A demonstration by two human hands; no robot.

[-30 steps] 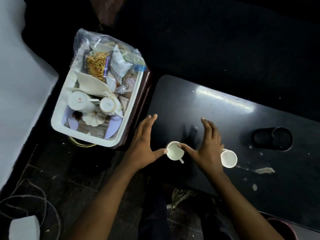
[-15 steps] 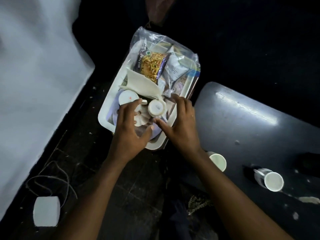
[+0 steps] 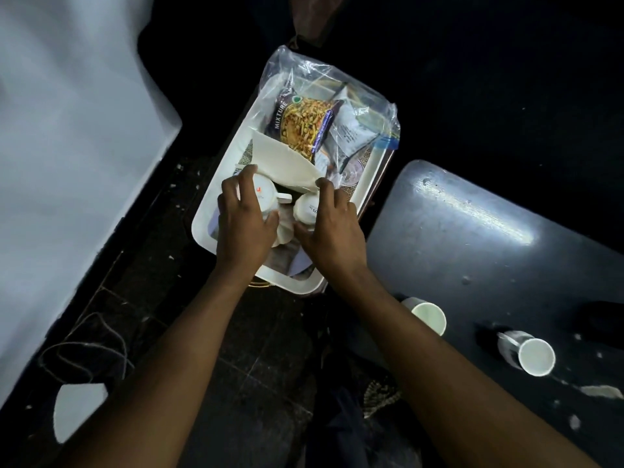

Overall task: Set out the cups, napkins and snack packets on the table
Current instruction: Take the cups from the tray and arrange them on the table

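Observation:
A white tray (image 3: 202,216) sits left of the dark table (image 3: 472,244). Two white cups lie upside down in it. My left hand (image 3: 243,217) is wrapped around the left cup (image 3: 265,194), and my right hand (image 3: 332,224) is closed around the right cup (image 3: 307,209). A cream napkin (image 3: 280,162) lies just behind the cups. Behind it a clear plastic bag (image 3: 337,106) holds a yellow "Mixture" snack packet (image 3: 302,125) and a white packet (image 3: 353,133). Two more white cups (image 3: 429,314) (image 3: 533,356) stand on the table's near edge.
The tray rests on a dark stand over a black tiled floor (image 3: 209,332). A white surface (image 3: 67,163) fills the left side. A loose cord (image 3: 84,359) and a white block (image 3: 79,405) lie on the floor at lower left. A dark object (image 3: 604,319) sits at the table's right.
Both hands left the two cups on the table, reached left into the tray, and have closed around the two upside-down cups there. The view swung left toward the tray.

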